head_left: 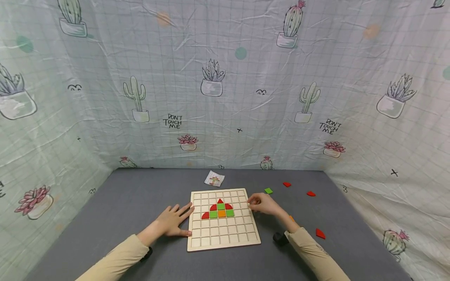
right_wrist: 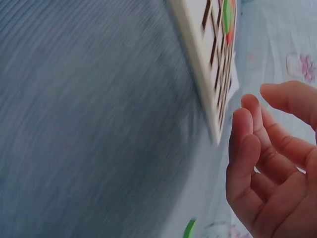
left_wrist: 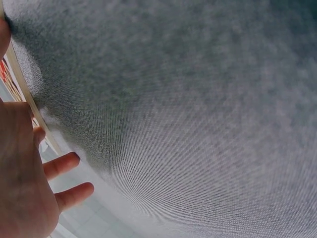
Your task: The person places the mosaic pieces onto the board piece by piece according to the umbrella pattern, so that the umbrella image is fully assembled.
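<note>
Grey tabletop [head_left: 140, 187] bears a gridded board [head_left: 224, 231] holding tiles [head_left: 221, 213], left grip [head_left: 170, 221] spread, right grip [head_left: 265, 204] loosely curled.

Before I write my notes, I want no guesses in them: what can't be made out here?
- Right hand, right wrist view: its own fingers hide whether they pinch a piece.
- Orange piece, head view: full outline, partly hidden behind the right arm.
- Card, head view: its picture is too small to read fully.
- Board, left wrist view: mostly cut off by the left edge, partly behind the left hand.
</note>
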The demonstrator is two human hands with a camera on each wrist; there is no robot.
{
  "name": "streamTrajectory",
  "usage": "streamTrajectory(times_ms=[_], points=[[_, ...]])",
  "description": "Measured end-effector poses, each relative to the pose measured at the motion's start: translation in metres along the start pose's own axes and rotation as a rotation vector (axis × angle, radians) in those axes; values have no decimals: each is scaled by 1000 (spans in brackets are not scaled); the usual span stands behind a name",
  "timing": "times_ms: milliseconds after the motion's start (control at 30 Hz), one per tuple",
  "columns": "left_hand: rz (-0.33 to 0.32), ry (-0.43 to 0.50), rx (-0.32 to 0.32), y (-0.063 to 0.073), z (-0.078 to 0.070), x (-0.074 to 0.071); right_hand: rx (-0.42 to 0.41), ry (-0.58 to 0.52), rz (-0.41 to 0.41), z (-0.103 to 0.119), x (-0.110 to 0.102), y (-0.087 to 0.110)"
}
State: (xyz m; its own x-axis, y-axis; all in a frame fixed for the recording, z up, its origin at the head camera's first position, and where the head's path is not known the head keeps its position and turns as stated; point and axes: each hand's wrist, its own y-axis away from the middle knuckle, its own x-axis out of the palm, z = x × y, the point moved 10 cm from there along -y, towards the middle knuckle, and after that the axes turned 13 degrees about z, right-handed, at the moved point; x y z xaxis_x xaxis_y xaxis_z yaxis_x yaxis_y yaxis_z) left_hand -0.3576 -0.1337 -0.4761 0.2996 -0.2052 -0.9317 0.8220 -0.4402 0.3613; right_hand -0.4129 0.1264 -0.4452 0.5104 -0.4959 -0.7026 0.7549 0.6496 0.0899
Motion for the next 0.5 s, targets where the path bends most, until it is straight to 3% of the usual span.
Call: streamTrajectory(times_ms=[267,500], points=[[-9,14,23,2,-2,-2,173,64,-161,-49,-33,26],[-7,7,6,2,-1,-1,320,84,-292,-90,-74,54]])
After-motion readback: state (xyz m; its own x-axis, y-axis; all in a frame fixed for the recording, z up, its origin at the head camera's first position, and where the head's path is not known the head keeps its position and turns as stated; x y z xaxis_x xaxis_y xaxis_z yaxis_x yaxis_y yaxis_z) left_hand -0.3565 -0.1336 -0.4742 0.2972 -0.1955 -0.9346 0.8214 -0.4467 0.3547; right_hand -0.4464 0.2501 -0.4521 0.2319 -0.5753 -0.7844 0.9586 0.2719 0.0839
